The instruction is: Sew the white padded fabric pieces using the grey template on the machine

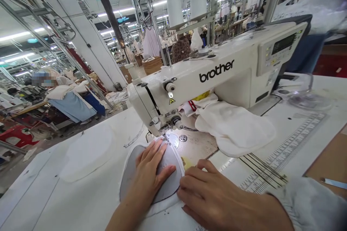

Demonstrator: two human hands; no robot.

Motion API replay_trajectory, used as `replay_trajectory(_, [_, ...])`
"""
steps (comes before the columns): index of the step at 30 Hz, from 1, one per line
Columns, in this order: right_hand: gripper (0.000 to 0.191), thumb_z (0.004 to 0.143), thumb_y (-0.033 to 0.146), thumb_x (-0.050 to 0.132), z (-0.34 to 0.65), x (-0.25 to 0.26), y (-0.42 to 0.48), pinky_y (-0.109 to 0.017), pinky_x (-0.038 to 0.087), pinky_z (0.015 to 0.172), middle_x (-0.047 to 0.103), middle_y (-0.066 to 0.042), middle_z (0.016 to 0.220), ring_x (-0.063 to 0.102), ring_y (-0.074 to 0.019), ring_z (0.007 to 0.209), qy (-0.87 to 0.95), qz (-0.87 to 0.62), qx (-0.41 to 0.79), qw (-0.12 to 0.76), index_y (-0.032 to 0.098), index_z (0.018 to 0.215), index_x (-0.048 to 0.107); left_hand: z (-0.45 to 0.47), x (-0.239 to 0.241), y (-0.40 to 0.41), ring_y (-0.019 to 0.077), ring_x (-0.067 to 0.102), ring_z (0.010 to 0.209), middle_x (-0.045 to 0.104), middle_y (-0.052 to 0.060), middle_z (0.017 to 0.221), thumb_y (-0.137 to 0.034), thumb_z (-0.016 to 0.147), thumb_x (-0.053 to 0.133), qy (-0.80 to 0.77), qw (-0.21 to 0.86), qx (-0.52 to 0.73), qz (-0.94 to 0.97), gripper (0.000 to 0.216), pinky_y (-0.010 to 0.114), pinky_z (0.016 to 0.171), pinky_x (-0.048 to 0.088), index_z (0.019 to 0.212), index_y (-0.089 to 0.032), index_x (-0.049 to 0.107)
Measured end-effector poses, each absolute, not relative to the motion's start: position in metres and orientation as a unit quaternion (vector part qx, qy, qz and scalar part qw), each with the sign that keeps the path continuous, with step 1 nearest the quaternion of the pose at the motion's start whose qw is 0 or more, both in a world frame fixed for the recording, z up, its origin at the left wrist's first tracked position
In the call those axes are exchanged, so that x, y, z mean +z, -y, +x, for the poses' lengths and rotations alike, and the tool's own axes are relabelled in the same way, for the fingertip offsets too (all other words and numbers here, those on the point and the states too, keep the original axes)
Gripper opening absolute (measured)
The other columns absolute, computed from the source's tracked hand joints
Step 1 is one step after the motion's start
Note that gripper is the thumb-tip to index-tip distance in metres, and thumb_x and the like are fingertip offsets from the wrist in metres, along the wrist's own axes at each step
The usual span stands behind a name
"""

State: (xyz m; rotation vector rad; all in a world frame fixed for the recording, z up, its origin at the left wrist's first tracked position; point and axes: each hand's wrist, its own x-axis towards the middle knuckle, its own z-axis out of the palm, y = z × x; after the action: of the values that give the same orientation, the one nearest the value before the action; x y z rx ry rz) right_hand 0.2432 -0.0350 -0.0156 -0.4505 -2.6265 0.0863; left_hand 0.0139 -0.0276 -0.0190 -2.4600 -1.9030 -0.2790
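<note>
My left hand [148, 171] lies flat, fingers spread, on a grey rounded template [128, 175] with a dark outline. Under the template is a white fabric piece [162, 205], whose edge shows all round it. My right hand [217, 195] is closed at the right edge of this piece, thumb and fingers pinching the fabric there. The far tip of the piece reaches the presser foot [166, 138] of a white sewing machine [187, 86]. Whether the needle is in the cloth is too small to tell.
White cloth pieces [233, 126] lie under the machine arm. More flat white pieces [86, 155] rest on the table to the left. A printed ruler [295, 140] and dark lines mark the right side. Thread cones [175, 9] stand above; other workstations fill the background.
</note>
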Motion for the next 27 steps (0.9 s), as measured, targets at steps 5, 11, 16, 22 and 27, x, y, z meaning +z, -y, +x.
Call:
replay_trajectory(5, [0.015,0.1,0.018,0.048,0.241,-0.014,0.036,-0.034,0.033,0.084,0.06,-0.002,0.086,0.052,-0.0173,0.081,0.955,-0.173,0.025,0.238,0.017,0.088,0.058,0.012,-0.026,0.028,0.0279,0.042,0.139,0.048,0.004,0.148,-0.046,0.091,0.053,0.61,0.024,-0.095,-0.786,0.048,0.051,0.108,0.04,0.134,-0.025,0.055])
replay_trajectory(11, [0.017,0.1,0.019,0.048,0.24,-0.011,0.037,-0.035,0.034,0.086,0.062,-0.003,0.087,0.054,-0.0181,0.084,0.954,-0.18,0.018,0.24,0.016,0.087,0.059,0.018,-0.03,0.035,0.0261,0.044,0.137,0.049,0.001,0.148,-0.047,0.095,0.043,0.621,0.073,-0.103,-0.774,0.045,0.051,0.106,0.04,0.135,-0.028,0.054])
replay_trajectory(16, [0.019,0.1,0.015,0.046,0.242,-0.009,0.037,-0.036,0.035,0.088,0.062,-0.002,0.086,0.055,-0.0181,0.086,0.955,-0.179,0.027,0.233,0.016,0.088,0.061,0.003,-0.023,0.053,0.0332,0.052,0.128,0.056,0.01,0.141,-0.051,0.092,0.036,0.729,0.109,-0.112,-0.666,0.053,0.055,0.096,0.047,0.126,-0.02,0.061])
replay_trajectory(22, [0.022,0.1,0.017,0.046,0.242,-0.008,0.035,-0.034,0.036,0.087,0.063,-0.002,0.083,0.055,-0.0168,0.085,0.953,-0.179,0.032,0.242,0.016,0.084,0.061,-0.037,-0.011,0.06,0.0325,0.066,0.102,0.067,0.014,0.119,-0.068,0.079,0.046,0.803,-0.035,-0.199,-0.56,0.068,0.049,0.086,0.054,0.12,-0.017,0.064])
replay_trajectory(27, [0.021,0.1,0.019,0.048,0.241,-0.007,0.034,-0.034,0.036,0.088,0.063,-0.001,0.083,0.055,-0.016,0.085,0.952,-0.182,0.037,0.243,0.016,0.082,0.06,-0.045,-0.002,0.059,0.0251,0.07,0.085,0.074,0.005,0.1,-0.06,0.078,0.058,0.822,-0.177,-0.318,-0.438,0.054,0.039,0.07,0.057,0.118,-0.024,0.064])
